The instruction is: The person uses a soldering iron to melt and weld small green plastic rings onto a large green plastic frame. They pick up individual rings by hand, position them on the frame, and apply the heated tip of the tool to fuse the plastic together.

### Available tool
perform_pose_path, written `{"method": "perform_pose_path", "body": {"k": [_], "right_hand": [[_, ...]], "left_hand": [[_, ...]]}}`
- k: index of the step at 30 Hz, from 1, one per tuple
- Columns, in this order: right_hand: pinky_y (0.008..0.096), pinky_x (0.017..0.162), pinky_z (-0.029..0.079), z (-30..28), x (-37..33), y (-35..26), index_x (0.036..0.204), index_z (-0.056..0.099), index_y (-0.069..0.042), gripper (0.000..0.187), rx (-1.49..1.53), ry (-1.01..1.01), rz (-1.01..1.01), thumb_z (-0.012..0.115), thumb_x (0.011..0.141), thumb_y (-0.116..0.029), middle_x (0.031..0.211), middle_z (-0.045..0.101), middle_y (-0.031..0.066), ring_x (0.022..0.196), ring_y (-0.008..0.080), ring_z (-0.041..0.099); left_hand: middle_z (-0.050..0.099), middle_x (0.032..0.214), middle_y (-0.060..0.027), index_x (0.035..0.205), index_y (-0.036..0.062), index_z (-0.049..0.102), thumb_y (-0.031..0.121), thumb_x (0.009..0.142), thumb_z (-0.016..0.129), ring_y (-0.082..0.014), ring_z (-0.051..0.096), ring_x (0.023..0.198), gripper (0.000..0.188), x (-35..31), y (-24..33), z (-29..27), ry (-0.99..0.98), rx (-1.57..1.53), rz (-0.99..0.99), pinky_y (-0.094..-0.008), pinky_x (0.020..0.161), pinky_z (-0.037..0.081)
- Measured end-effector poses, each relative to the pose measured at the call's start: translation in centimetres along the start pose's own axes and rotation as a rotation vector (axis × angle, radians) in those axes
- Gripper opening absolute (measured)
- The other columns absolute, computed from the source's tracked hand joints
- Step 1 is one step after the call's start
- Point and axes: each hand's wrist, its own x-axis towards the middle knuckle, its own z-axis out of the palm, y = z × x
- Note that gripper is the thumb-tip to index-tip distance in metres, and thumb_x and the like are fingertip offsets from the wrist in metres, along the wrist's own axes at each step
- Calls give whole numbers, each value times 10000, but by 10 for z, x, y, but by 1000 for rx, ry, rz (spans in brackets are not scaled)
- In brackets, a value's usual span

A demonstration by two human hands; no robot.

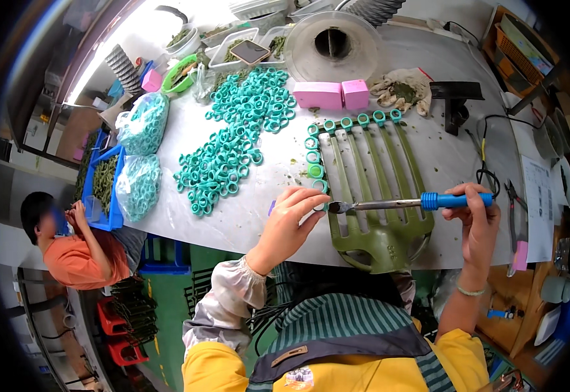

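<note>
My right hand (pixel 476 219) is wrapped around the blue handle of a soldering iron (pixel 389 204), held level with its dark flat tip pointing left. That tip is close to the fingertips of my left hand (pixel 291 219), which pinch what looks like a small teal ring (pixel 325 206), mostly covered by the fingers. Both hands are over an olive-green pronged frame (pixel 389 242), which looks like wax and lies on the table with its broad neck toward me. Several teal rings (pixel 363 120) stand along its far edge, and more teal rings (pixel 313 157) line its left side.
Loose teal rings (pixel 232 147) are heaped left of the frame, beside bagged rings (pixel 139 186). Beyond it are pink blocks (pixel 317 95), a stained glove (pixel 406 88) and a clear round cover (pixel 304 49). Pliers (pixel 512 212) lie right. A person in orange (pixel 82 261) sits left.
</note>
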Motion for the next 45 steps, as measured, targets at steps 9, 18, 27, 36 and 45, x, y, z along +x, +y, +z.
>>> {"method": "perform_pose_path", "body": {"k": [9,18,27,36,45], "right_hand": [[277,568,580,-2,5,4,911,679,32,238,10,-2,-1,634,925,-201,864,703,144,594,176,676],[239,523,555,-13,1,-11,858,672,28,253,-32,7,-10,613,932,-207,832,694,132,546,153,656],[233,528,551,-10,-2,-17,862,675,14,262,-61,1,-40,610,935,-229,847,690,132,559,152,659],[237,543,555,-14,-7,-20,881,682,14,266,-75,8,-38,619,936,-238,844,696,134,567,152,660],[266,564,570,-5,-7,-2,923,672,19,245,3,-25,36,634,932,-222,852,697,142,587,168,671]], "left_hand": [[674,1107,-80,1085,53,689,36,796,719,-289,593,1011,291,5,-4,3,-55,96,54,-388,907,478],[583,964,-139,982,24,636,29,880,622,-268,602,861,104,26,-93,-24,308,191,-255,-358,745,498],[623,956,-126,920,44,642,166,805,775,-260,604,828,214,22,-154,-54,294,365,-370,-366,749,485],[547,1146,-30,1153,45,685,-40,876,661,-69,567,875,291,-17,-5,-29,-20,-469,-378,-180,681,477],[673,1090,-93,1099,49,686,1,796,718,-285,600,1017,309,-18,19,4,-35,-46,4,-377,896,477]]}}
